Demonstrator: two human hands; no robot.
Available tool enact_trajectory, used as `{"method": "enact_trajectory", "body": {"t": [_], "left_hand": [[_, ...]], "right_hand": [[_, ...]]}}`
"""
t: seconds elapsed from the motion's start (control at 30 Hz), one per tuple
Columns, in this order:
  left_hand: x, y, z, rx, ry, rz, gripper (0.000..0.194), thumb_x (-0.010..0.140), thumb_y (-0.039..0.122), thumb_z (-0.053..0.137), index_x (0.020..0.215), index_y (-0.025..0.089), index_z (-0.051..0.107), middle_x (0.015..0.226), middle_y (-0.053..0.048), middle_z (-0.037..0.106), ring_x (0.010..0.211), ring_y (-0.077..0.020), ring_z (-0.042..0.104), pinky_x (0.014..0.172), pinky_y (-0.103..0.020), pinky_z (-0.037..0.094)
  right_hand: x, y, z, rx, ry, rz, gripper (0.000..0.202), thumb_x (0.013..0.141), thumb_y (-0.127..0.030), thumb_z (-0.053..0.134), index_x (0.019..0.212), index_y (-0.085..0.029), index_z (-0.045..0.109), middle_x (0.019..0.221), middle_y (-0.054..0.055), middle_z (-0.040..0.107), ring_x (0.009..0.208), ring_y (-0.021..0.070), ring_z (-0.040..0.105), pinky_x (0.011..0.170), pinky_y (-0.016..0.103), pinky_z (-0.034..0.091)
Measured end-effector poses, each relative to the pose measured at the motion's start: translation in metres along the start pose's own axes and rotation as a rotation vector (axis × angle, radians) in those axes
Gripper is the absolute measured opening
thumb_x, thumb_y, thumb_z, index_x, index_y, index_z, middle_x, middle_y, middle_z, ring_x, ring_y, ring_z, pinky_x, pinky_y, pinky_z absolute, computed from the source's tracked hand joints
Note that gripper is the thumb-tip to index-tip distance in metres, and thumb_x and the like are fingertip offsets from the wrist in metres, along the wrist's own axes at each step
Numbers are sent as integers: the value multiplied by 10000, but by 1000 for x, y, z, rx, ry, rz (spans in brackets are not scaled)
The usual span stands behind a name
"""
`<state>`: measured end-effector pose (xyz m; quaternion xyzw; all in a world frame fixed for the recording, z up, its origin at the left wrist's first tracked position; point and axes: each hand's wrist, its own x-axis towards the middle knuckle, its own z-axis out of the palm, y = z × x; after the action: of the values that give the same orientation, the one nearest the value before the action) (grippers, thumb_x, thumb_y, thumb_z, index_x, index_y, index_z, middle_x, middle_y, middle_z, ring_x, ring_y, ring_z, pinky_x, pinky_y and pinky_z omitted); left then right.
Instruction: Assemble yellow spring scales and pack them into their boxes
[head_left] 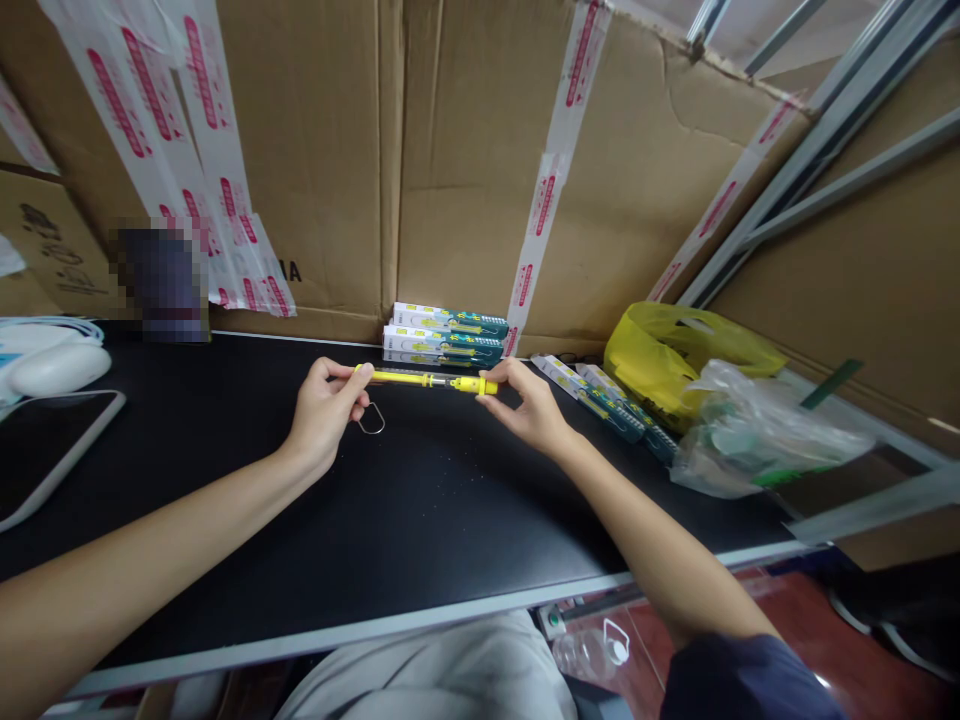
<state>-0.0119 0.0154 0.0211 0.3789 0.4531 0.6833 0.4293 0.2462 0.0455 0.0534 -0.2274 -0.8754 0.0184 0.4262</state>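
Observation:
Above the black tabletop, both my hands hold a slim yellow pen-shaped tool (409, 377) level between them. It has a dark and metallic section near its middle and a thicker yellow end at the right; its exact kind I cannot make out. My left hand (328, 405) is closed on the left end, thumb on top. A bent metal wire loop (373, 419) hangs just below those fingers; whether it joins the tool is hidden. My right hand (527, 402) pinches the thicker yellow end. Behind the tool lie stacked slim printed boxes (444, 345) picturing a similar yellow tool.
More slim boxes (600, 400) lie at the right, beside a yellow plastic bag (675, 350) and a clear plastic bag (750, 430). A tablet-like device (52, 450) and white mouse-shaped object (60, 368) are at the left. Large cardboard (322, 150) stands behind the black tabletop (420, 540).

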Motion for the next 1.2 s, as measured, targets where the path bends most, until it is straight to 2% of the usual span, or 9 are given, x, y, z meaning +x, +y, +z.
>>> {"method": "enact_trajectory", "body": {"t": [0.3, 0.6, 0.83, 0.9, 1.03, 1.2], "left_hand": [[-1, 1, 1, -5, 2, -2, 352, 689, 301, 746, 769, 206, 416, 556, 57, 567, 437, -57, 467, 387, -146, 328], [-4, 6, 3, 19, -6, -25, 328, 714, 295, 731, 761, 204, 419, 507, 76, 514, 430, -54, 456, 394, -141, 326], [-2, 4, 3, -1, -12, -4, 359, 690, 324, 755, 763, 205, 424, 527, 71, 521, 438, -56, 465, 390, -141, 321], [-3, 4, 3, -3, -6, -3, 367, 681, 327, 761, 760, 204, 423, 530, 69, 526, 439, -54, 464, 387, -139, 316], [-3, 3, 2, 2, -14, -8, 368, 679, 323, 760, 765, 204, 423, 515, 71, 522, 440, -58, 461, 388, -139, 319], [-2, 1, 1, 17, -18, -7, 354, 695, 326, 747, 767, 204, 423, 518, 69, 524, 429, -54, 455, 393, -142, 318]], "right_hand": [[-4, -2, 0, -19, -55, 121, 162, 867, -277, 606, 986, -187, 542, 759, 12, 602, 633, 122, 561, 625, 258, 495], [-8, 0, 2, 123, -88, 219, 205, 895, -298, 562, 1038, -193, 459, 671, -42, 534, 550, 92, 522, 565, 235, 454], [-3, -5, -3, 99, -85, 220, 203, 891, -292, 576, 1052, -198, 494, 594, -84, 415, 496, 78, 387, 504, 216, 373], [-1, -4, -4, 58, -47, 154, 195, 873, -293, 611, 1027, -202, 536, 640, -58, 442, 538, 91, 408, 521, 225, 399], [1, 2, -5, 49, -18, 34, 167, 867, -265, 621, 1010, -199, 565, 920, 57, 547, 746, 141, 527, 606, 260, 487], [-1, 3, -3, 16, -33, 44, 153, 892, -265, 576, 1023, -200, 532, 914, 62, 580, 718, 144, 542, 640, 285, 493]]}}
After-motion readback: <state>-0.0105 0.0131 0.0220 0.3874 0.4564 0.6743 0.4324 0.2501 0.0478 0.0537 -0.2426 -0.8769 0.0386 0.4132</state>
